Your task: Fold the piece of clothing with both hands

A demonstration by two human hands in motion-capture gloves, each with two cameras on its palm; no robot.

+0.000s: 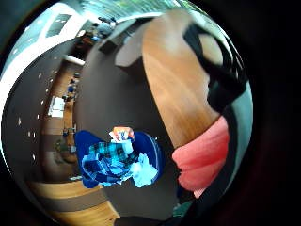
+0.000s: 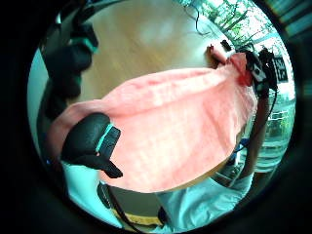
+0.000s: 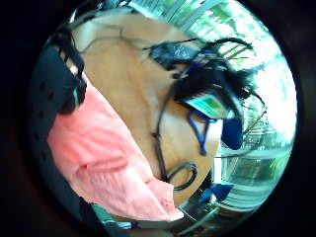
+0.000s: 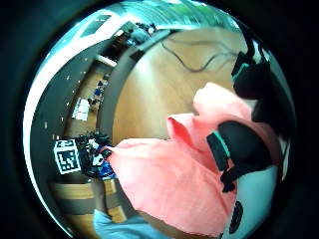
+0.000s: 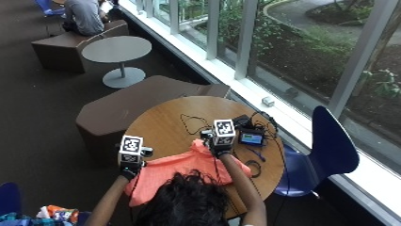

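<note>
A coral-pink garment hangs spread between my two hands over the near part of a round wooden table. My left hand grips its left end; in the left thumb side palm view the thumb lies curled on the cloth. My right hand pinches the right end, raised above the table, and its thumb presses on the cloth. Folds of the cloth droop beside the right fingers. The garment's lower edge is hidden behind my head.
Black cables and a small device lie on the table's far right part. A blue chair stands at the right, a brown bench behind the table. A blue bin of clothes sits on the floor at my left.
</note>
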